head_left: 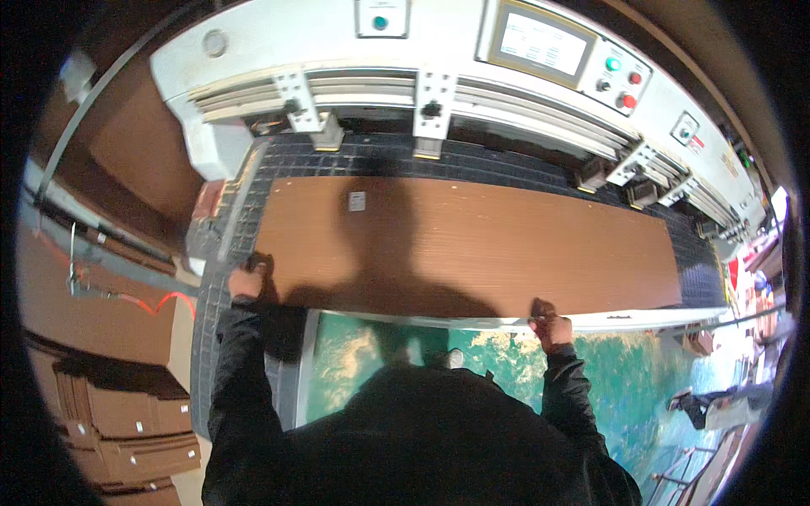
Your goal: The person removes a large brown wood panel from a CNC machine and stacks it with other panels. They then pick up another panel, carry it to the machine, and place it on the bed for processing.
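A long brown wood-grain panel (506, 246) lies flat on the dark segmented bed of a white machine (247, 60). A small white label (357, 201) sits near the panel's far left part, and my shadow falls across its surface. My left hand (248, 281) is at the panel's left edge, close to the near left corner, its fingers curled against it. At the near long edge, right of the middle, my right hand (552, 332) grips the panel. The undersides of both grips are hidden.
Clamp blocks (431, 111) hang from a rail beyond the panel. A touchscreen (541, 41) and push buttons (628, 101) are on the machine's front. Stacked brown panels (139, 411) stand at left, near an orange air hose (155, 307). Another person's leg (696, 405) shows at right, above dusty green floor (607, 373).
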{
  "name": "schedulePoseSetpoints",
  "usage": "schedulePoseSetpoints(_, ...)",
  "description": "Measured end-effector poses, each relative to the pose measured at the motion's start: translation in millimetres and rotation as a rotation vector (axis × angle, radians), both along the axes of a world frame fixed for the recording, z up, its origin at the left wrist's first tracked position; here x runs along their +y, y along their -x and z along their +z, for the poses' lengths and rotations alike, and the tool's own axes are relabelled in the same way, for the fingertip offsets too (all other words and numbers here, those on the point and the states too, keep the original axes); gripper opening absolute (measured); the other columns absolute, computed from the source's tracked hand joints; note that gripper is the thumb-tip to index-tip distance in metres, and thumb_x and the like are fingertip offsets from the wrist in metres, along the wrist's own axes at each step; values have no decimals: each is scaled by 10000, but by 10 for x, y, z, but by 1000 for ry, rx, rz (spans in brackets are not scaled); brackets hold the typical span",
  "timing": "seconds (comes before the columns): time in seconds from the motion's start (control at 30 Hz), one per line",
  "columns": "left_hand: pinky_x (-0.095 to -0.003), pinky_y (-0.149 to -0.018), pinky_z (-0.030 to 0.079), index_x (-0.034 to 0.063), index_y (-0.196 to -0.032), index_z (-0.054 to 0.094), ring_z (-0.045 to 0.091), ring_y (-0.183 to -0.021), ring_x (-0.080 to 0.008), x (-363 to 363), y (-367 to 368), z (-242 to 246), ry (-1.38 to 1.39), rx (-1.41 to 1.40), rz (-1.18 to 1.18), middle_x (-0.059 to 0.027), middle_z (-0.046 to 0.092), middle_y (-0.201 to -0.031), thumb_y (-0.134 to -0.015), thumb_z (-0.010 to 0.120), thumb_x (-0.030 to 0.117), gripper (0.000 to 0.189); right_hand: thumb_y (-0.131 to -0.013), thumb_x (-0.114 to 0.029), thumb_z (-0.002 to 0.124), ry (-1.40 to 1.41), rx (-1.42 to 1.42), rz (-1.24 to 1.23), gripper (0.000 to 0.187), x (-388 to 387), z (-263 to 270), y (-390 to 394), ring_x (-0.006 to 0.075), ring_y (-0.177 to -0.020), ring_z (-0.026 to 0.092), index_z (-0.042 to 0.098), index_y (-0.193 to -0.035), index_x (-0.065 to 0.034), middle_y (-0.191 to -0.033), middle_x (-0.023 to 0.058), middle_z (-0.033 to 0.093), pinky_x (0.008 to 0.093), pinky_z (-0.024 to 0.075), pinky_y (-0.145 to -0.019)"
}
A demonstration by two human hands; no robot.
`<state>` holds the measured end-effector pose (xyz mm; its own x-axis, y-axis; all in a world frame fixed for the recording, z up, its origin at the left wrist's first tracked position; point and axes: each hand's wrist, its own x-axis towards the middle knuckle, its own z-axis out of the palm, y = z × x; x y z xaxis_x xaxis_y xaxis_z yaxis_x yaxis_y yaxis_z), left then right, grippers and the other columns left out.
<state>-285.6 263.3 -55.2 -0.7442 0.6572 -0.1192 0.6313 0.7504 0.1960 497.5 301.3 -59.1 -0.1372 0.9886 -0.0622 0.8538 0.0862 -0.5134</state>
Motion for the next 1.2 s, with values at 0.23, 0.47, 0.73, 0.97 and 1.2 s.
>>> schedulePoseSetpoints(0.23, -428, -1032, 538, 19, -1364, 678, 698, -1234, -348, 683, -1796, 465, -307, -318, -264, -213, 735, -1294, -960, 753, 287, 491, -807, -264, 899, -135, 40, 37, 812, 96, 222, 300, 380, -1385, 583, 554, -1537, -176, -1502, 197, 598, 513, 499, -1126)
schedulePoseSetpoints(0.47, -520, -1083, 505, 0, -1461, 562, 636, -1245, -470, 1816, -3667, 49, -400, -189, -1023, -304, 648, -1362, -977, 702, 481, 697, -764, -588, 867, -4, -380, 274, 1022, 426, 207, -169, 411, -1605, 234, 404, -1628, -297, -1717, 171, 291, 756, 207, -1218)
schedulePoseSetpoints(0.73, -590, -1267, 248, -20, -1650, 227, 310, -1517, -539, 3314, -4715, -120, -97, -20, -1183, -362, 318, -1642, -1022, 608, 509, 905, -630, -720, 875, -163, -294, 364, 1099, 694, -166, -484, 409, -1600, 251, 474, -1588, -361, -1713, 141, 313, 767, 160, -1226)
schedulePoseSetpoints(0.97, -545, -1279, 256, -41, -1563, 401, 340, -1537, -452, 3987, -4953, -554, -224, 47, -1217, -299, 415, -1615, -1026, 585, 487, 775, -650, -677, 871, -159, -222, 355, 1081, 754, -254, -397, 406, -1604, 241, 451, -1600, -378, -1724, 136, 293, 745, 161, -1250)
schedulePoseSetpoints(1.2, -548, -1300, 189, -48, -1593, 374, 246, -1591, -410, 4617, -4615, -597, -154, 93, -1229, -265, 327, -1684, -1059, 494, 567, 824, -770, -789, 718, -89, -231, 348, 894, 1266, -201, 58, 428, -1600, 225, 570, -1527, -338, -1704, 161, 320, 706, 149, -1263)
